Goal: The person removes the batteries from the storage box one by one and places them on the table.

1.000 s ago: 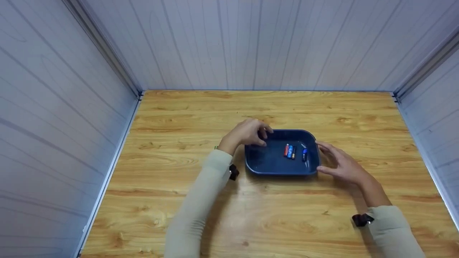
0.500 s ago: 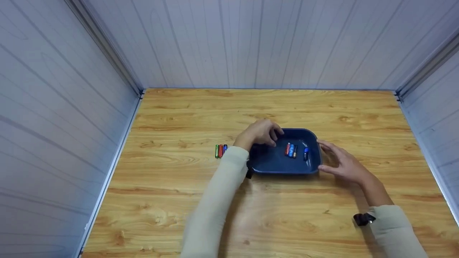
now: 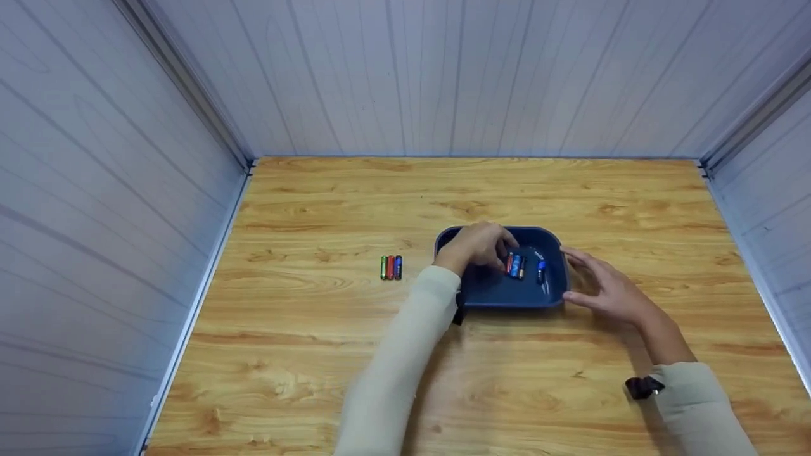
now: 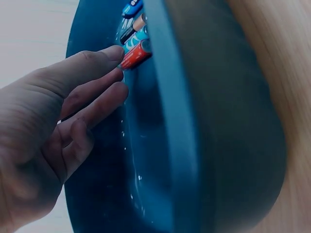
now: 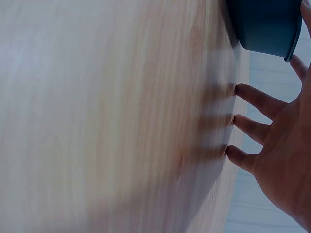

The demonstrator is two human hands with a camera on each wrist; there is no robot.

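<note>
Fingers (image 4: 104, 56) of the left hand (image 3: 476, 246) touch batteries (image 3: 514, 266) inside the blue tray (image 3: 500, 296), right hand (image 3: 602, 288) spread beside it

left hand (image 3: 476, 247) moved rightward into tray (image 3: 500, 294), fingers (image 4: 114, 53) reaching batteries (image 3: 514, 266)

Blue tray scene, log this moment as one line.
left hand reaching into blue tray | touching batteries | right hand steadying tray
</note>
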